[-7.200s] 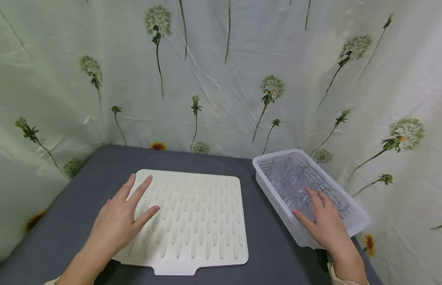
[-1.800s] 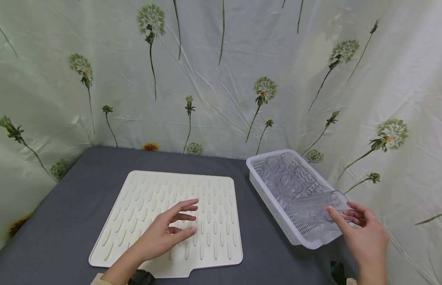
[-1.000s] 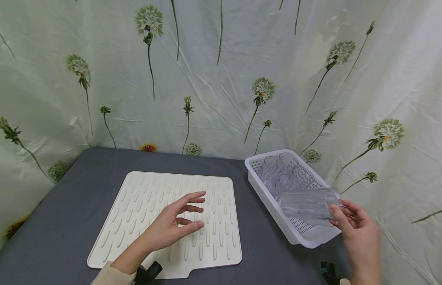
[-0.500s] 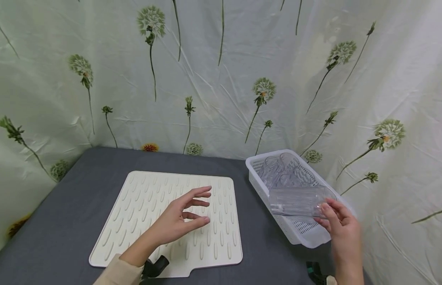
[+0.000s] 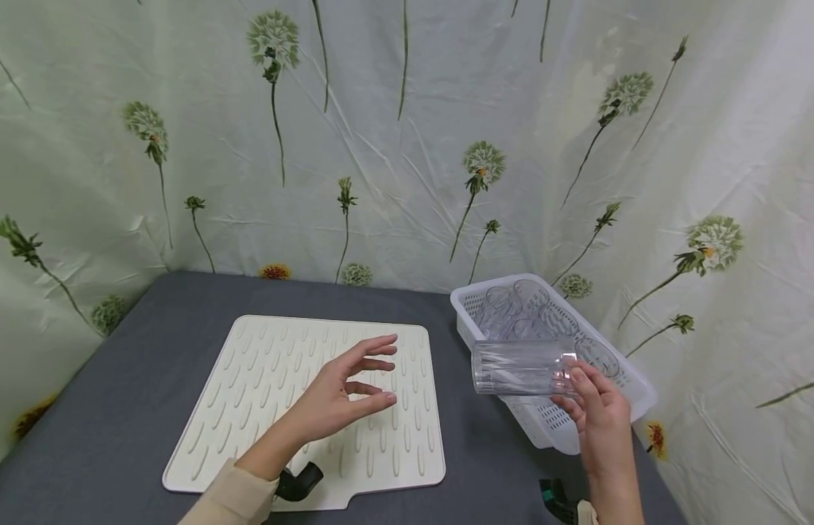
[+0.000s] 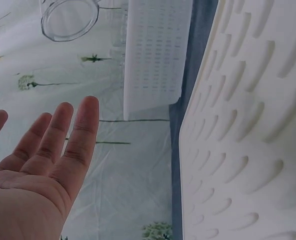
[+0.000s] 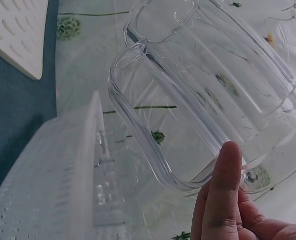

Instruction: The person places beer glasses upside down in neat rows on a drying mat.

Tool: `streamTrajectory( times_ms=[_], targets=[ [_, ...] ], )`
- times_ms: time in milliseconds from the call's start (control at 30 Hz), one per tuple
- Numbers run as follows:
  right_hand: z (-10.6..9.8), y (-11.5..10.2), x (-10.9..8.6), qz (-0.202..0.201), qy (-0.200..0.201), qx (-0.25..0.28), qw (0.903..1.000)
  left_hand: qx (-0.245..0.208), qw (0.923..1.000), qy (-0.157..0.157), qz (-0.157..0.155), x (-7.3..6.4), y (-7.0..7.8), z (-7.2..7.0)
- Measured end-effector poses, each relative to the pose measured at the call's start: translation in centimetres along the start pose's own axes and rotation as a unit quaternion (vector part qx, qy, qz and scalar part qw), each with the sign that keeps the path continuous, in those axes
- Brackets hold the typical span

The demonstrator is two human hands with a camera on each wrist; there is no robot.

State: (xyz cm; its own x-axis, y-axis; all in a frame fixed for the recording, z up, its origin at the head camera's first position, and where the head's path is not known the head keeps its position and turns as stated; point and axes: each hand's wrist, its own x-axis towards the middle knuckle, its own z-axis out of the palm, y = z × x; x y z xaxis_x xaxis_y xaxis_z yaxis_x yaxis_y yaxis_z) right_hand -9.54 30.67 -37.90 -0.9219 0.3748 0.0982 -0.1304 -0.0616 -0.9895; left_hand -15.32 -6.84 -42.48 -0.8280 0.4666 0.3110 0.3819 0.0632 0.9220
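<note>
My right hand (image 5: pixel 602 415) holds a clear ribbed mug (image 5: pixel 521 368) by its right end, thumb and fingers pinching it. The mug lies sideways in the air, overlapping the near part of a white perforated basket (image 5: pixel 551 434). In the right wrist view its looped handle (image 7: pixel 150 150) shows in front of the fingers. My left hand (image 5: pixel 341 401) hovers over a cream mat (image 5: pixel 249 408), palm facing right, fingers relaxed and holding nothing. The left wrist view shows the mug's round end (image 6: pixel 70 37) beyond the fingertips.
Several clear glasses (image 5: pixel 512 313) lie in the basket's far part. Beneath everything is a dark grey cloth (image 5: pixel 85 437), and a flowered curtain (image 5: pixel 394 182) hangs behind and at both sides. Black straps (image 5: pixel 300 483) sit at the wrists.
The right hand went from open over the basket to gripping the mug, then raised it and carried it left. The left hand moved right across the mat.
</note>
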Motion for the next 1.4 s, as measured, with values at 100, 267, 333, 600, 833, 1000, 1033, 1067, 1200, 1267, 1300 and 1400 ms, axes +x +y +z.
streamTrajectory(
  times_ms=[100, 267, 333, 600, 833, 1000, 1033, 1067, 1200, 1267, 1300, 1400],
  targets=[
    [0.5, 0.2, -0.1, -0.005, -0.013, 0.011, 0.9998, -0.006, 1.0000, -0.002, 0.000, 0.3, 0.1, 0.2],
    [1.3, 0.6, -0.4, -0.004, -0.026, 0.021, 0.9994, -0.018, 0.9998, -0.008, 0.000, 0.8, 0.3, 0.6],
    [1.7, 0.9, -0.4, -0.001, -0.029, 0.016, 0.9994, -0.023, 0.9997, -0.011, 0.000, 0.9, 0.4, 0.7],
    [3.3, 2.3, -0.7, 0.002, -0.054, 0.015, 0.9984, -0.040, 0.9991, -0.012, 0.011, 1.2, 0.3, 1.1],
    [4.7, 3.1, -1.0, 0.014, -0.072, 0.024, 0.9970, -0.045, 0.9986, -0.015, 0.021, 1.2, 0.4, 1.3],
    [5.5, 3.7, -1.2, 0.030, -0.075, 0.028, 0.9964, -0.051, 0.9981, -0.020, 0.031, 1.2, 0.4, 1.4],
    [5.7, 3.8, -1.3, 0.032, -0.077, 0.031, 0.9960, -0.053, 0.9978, -0.021, 0.033, 1.2, 0.3, 1.4],
    [5.8, 4.0, -1.3, 0.033, -0.080, 0.033, 0.9957, -0.056, 0.9976, -0.023, 0.036, 1.2, 0.3, 1.4],
    [6.0, 4.4, -1.5, 0.034, -0.103, 0.053, 0.9927, -0.061, 0.9970, -0.024, 0.040, 1.2, 0.2, 1.5],
    [6.1, 4.5, -1.5, 0.035, -0.118, 0.070, 0.9900, -0.060, 0.9971, -0.023, 0.041, 1.2, 0.1, 1.5],
    [6.1, 4.6, -1.5, 0.036, -0.126, 0.080, 0.9881, -0.059, 0.9972, -0.021, 0.041, 1.1, 0.1, 1.5],
    [6.2, 4.8, -1.5, 0.041, -0.143, 0.111, 0.9826, -0.051, 0.9975, -0.016, 0.047, 1.1, 0.0, 1.4]
  ],
)
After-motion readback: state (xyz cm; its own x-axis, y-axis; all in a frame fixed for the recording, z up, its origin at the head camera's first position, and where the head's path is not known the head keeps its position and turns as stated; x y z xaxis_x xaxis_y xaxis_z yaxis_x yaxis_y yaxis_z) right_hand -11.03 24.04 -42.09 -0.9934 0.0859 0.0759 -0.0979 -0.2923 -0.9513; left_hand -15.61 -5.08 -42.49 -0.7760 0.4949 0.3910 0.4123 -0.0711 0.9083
